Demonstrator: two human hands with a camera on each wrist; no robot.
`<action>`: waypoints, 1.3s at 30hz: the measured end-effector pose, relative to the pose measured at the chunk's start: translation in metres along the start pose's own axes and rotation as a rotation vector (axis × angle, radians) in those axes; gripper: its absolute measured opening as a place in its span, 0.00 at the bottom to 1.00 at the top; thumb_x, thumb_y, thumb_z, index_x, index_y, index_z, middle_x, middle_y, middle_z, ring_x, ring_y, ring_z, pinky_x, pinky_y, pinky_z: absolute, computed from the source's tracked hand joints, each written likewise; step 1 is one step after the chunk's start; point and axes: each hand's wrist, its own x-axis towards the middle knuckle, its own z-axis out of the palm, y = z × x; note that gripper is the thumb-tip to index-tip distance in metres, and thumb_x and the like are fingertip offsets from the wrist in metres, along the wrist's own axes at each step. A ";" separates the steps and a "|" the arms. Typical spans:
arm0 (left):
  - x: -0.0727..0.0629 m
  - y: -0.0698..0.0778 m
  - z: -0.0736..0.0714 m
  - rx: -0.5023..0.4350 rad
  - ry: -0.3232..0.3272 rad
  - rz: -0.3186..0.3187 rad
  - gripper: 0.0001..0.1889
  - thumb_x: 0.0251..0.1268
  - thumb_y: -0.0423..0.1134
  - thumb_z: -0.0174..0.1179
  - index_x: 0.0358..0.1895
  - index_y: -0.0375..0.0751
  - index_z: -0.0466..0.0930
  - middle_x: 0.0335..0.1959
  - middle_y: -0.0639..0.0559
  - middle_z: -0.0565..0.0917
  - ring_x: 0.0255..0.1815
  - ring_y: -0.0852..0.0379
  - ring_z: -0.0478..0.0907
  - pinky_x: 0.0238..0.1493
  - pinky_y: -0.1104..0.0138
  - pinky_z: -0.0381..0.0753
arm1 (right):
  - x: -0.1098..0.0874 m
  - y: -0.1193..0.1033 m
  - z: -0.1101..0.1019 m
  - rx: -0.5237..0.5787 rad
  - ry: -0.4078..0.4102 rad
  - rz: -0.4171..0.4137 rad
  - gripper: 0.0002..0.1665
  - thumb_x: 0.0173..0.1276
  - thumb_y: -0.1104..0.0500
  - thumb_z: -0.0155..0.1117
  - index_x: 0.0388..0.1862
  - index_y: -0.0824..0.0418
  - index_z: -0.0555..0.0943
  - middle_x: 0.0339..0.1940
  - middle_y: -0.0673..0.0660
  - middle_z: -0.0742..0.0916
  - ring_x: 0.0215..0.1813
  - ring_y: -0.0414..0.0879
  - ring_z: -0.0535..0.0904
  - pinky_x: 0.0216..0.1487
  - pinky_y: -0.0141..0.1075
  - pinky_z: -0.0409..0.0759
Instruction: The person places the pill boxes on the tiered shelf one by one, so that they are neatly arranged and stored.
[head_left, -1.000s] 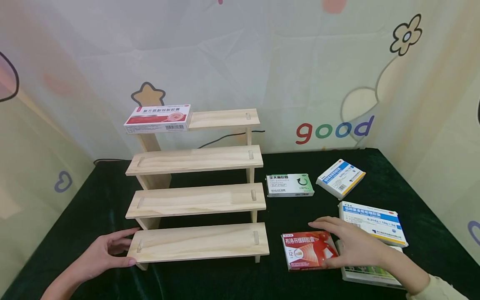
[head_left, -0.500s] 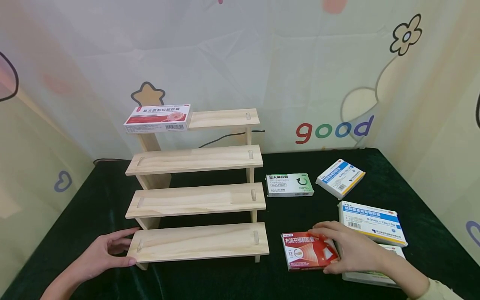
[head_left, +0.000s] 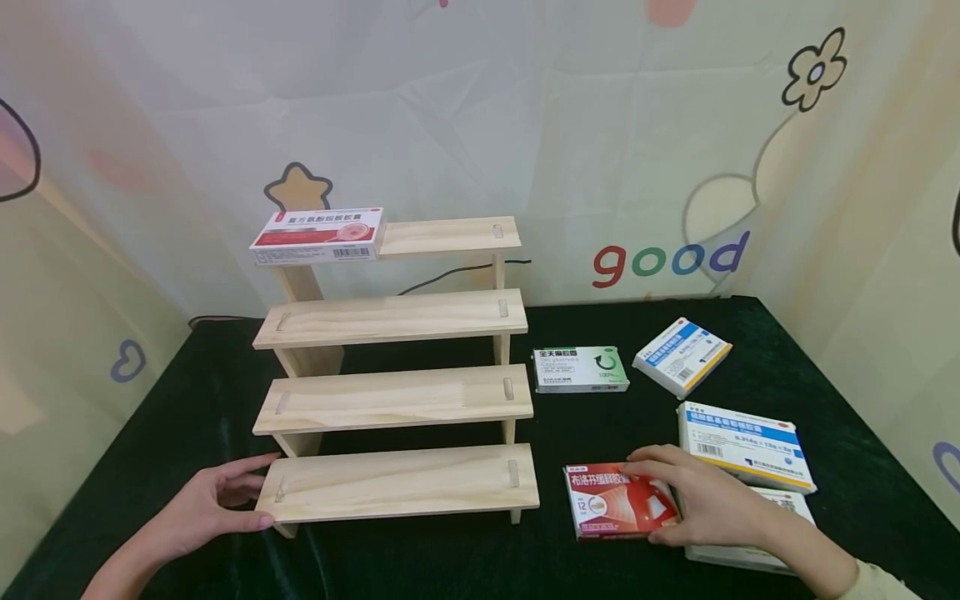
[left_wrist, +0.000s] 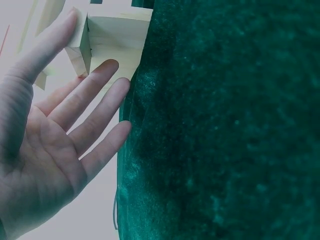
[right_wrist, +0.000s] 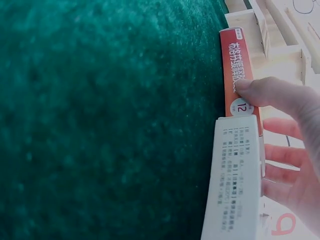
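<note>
A wooden stepped shelf [head_left: 397,483] stands on the dark green cloth. My left hand [head_left: 191,510] holds the left end of its lowest board, thumb at the front corner and index finger behind; the other fingers stretch out loosely in the left wrist view. To the right lies a red medicine box [head_left: 611,500], flat on the cloth. My right hand [head_left: 705,500] grips this box at its right end, thumb on the near edge and fingertips on the far edge. A white medicine box [right_wrist: 235,175] covers part of the red one in the right wrist view.
A white and red medicine box [head_left: 318,237] sits on the top board's left. Right of the shelf lie a green and white box [head_left: 579,370], a small blue and white box [head_left: 682,357] and a larger one [head_left: 742,446]. Another box [head_left: 738,558] is partly behind my right wrist.
My right fingers have closed from hovering over the red medicine box to gripping its right end. The box has stayed in place. My left hand has kept its hold on the shelf.
</note>
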 end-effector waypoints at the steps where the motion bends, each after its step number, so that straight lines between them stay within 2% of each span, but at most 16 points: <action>1: 0.000 0.000 0.000 0.001 0.000 0.001 0.38 0.55 0.38 0.63 0.64 0.21 0.55 0.48 0.30 0.77 0.44 0.48 0.79 0.44 0.48 0.76 | 0.000 0.000 0.000 0.002 0.001 -0.001 0.38 0.46 0.39 0.70 0.57 0.49 0.72 0.57 0.54 0.73 0.52 0.47 0.69 0.43 0.37 0.77; 26: 0.001 0.000 0.001 -0.003 -0.016 0.031 0.36 0.57 0.37 0.61 0.63 0.20 0.54 0.48 0.30 0.77 0.43 0.58 0.79 0.44 0.50 0.77 | 0.002 -0.004 -0.008 -0.026 0.032 -0.007 0.36 0.45 0.42 0.72 0.55 0.49 0.75 0.55 0.51 0.73 0.51 0.44 0.68 0.44 0.37 0.77; 30: 0.000 0.001 0.001 0.006 -0.009 0.020 0.37 0.56 0.37 0.61 0.63 0.21 0.54 0.49 0.30 0.77 0.44 0.56 0.79 0.45 0.48 0.76 | 0.003 -0.006 -0.013 -0.048 0.038 -0.017 0.36 0.45 0.43 0.72 0.54 0.50 0.75 0.55 0.51 0.74 0.51 0.45 0.69 0.44 0.38 0.77; 39: 0.000 0.003 0.000 0.033 0.001 0.002 0.38 0.55 0.39 0.63 0.63 0.21 0.55 0.48 0.32 0.78 0.46 0.43 0.78 0.45 0.46 0.75 | 0.010 -0.008 -0.028 -0.095 0.074 -0.050 0.36 0.45 0.45 0.73 0.55 0.51 0.75 0.55 0.53 0.74 0.52 0.47 0.69 0.43 0.39 0.78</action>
